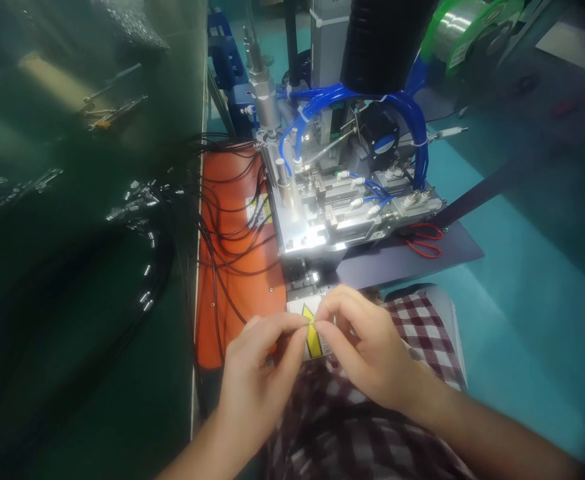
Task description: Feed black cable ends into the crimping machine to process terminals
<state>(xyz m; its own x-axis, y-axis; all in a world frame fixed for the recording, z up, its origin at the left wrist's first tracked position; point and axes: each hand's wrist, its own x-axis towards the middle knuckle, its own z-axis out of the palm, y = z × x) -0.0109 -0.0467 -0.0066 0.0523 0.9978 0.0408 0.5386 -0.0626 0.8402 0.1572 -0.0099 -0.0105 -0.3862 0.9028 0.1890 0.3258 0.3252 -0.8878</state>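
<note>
My left hand (267, 353) and my right hand (355, 340) meet fingertip to fingertip in front of the machine, each closed in a pinch. Whatever lies between the fingertips is too small to make out. Just behind them is a white label with a yellow arrow-like mark (314, 341), partly covered by my fingers. Above the hands stands the metal bench machine (302, 230), with pneumatic cylinders and blue air tubes (322, 100). Thin black cables (232, 267) run across the orange plate (247, 293) left of my hands.
On the dark green tabletop (97, 280) at left lies a bundle of black cables with shiny metal connectors (145, 200). A green spool of wire (460, 33) hangs at upper right. Red wire (425, 240) lies beside the machine. A black hose (387, 47) stands above it.
</note>
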